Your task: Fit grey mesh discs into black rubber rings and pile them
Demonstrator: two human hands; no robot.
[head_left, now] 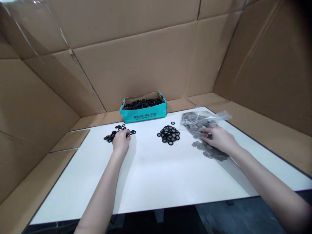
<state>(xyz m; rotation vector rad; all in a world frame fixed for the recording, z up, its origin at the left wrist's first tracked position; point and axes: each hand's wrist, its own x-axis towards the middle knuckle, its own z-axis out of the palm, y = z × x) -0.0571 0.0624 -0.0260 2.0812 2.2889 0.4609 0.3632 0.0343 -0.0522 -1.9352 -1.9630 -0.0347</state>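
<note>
One white counter [146, 178] carries three heaps, one box and one bag; two hands are at work; places are taken from the teal box. In front of the box and to its left: one heap of black rings [109, 136], too overlapped to count, mostly flat; being round, they show no long axis. The left hand [120, 141] points away from the wearer over this heap, its grip narrow, fingertips at the rings; whether one is held cannot be told. The teal box [143, 114] itself, one, has its long axis crosswise and is filled with black rings. Front-right of it: one heap of grey-centred rings [168, 138], uncounted, and one lone ring [173, 124] just behind. Farther right of it: one clear bag [195, 117] of grey discs, long axis crosswise; nearer the wearer, one heap of loose grey discs [208, 152], uncounted, elongated toward the near right. The right hand [219, 138] points leftward and away above these, grip narrow; contents cannot be told.
</note>
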